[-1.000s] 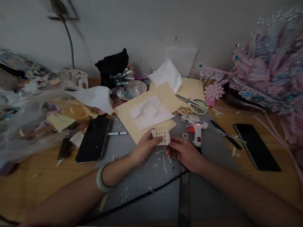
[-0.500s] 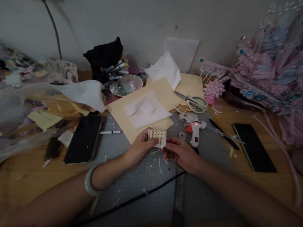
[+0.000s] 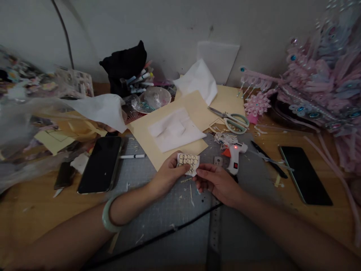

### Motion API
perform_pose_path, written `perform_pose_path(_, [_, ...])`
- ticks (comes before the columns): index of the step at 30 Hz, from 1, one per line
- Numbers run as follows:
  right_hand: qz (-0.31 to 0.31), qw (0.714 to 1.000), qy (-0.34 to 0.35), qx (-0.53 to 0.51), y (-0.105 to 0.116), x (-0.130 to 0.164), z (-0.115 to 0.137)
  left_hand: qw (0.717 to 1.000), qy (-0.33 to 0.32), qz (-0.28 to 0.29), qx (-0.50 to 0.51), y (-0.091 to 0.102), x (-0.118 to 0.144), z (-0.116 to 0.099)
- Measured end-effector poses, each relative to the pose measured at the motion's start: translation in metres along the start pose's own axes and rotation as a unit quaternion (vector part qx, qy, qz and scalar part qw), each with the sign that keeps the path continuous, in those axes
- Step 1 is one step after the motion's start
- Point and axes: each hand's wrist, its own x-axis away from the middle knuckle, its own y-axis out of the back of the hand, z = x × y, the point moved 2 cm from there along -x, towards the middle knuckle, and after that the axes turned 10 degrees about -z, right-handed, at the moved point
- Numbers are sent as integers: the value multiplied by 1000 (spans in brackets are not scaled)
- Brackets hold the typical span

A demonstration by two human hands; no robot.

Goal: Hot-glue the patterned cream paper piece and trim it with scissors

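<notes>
1. Black, thin cable [image 3: 158, 238] crosses the grey gridded cutting mat [image 3: 160, 212], nearest my view.
2. Above the mat, my left hand [image 3: 169, 172] clamps a small white card [image 3: 189, 159] with black-outlined cream scallops between thumb and fingers; my right hand [image 3: 218, 183] appears to pinch its lower right corner.
3. I judge it light and easily creased, best held by its edges.
4. Beyond lie a white plastic glue gun [image 3: 234, 160] and green-handled metal scissors [image 3: 227, 116].

Two hands [image 3: 169, 171] [image 3: 221, 184], two phones [image 3: 100, 165] [image 3: 306, 175]
One card [image 3: 189, 159], one glue gun [image 3: 234, 160], one pair of scissors [image 3: 226, 116], one bowl [image 3: 170, 98], one ruler [image 3: 214, 226], one bangle [image 3: 106, 218], one mat [image 3: 169, 207].
</notes>
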Motion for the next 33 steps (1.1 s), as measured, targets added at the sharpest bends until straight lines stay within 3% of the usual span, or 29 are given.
perform_pose_path(13, [15, 1000, 14, 20, 1, 0, -2, 1000, 28, 8, -11, 0, 3, 1])
perform_pose_path(22, [-12, 970, 166, 178, 1, 8, 0, 1000, 10, 18, -17, 1, 4, 2])
perform_pose_path(33, [-19, 968, 166, 186, 1, 9, 1, 999, -15, -2, -48, -1, 4, -2])
